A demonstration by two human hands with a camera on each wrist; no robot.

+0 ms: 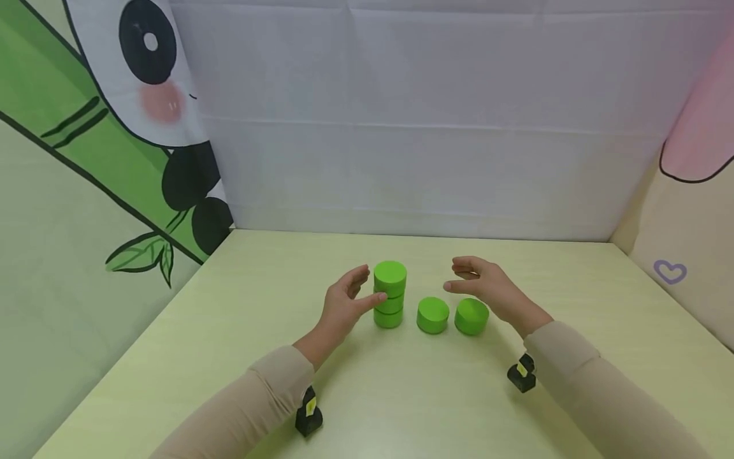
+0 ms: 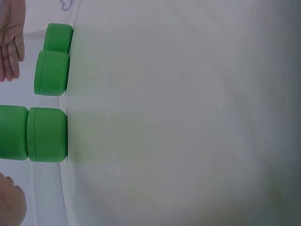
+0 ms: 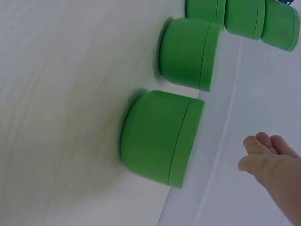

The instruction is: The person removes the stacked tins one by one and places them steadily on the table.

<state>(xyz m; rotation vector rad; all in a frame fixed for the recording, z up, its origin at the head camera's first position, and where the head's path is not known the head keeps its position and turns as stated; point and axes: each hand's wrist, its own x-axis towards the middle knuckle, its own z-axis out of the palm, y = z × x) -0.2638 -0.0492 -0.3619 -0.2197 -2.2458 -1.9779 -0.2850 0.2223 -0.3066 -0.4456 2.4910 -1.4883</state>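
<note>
Green stack [image 2: 34, 134] cut off at left wrist view's left edge, sleeves [image 1: 241, 405] cropped by head view's bottom

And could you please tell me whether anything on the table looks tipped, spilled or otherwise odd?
Nothing stands out: the stack of three green containers stands upright on the table, the inner single container and the outer single container sit level to its right, and no spill or damage shows.

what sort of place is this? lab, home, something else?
Likely a makeshift booth or staged corner, not certain: a pale table backed by a creased white sheet, with a large cartoon animal pictured at left.
</note>
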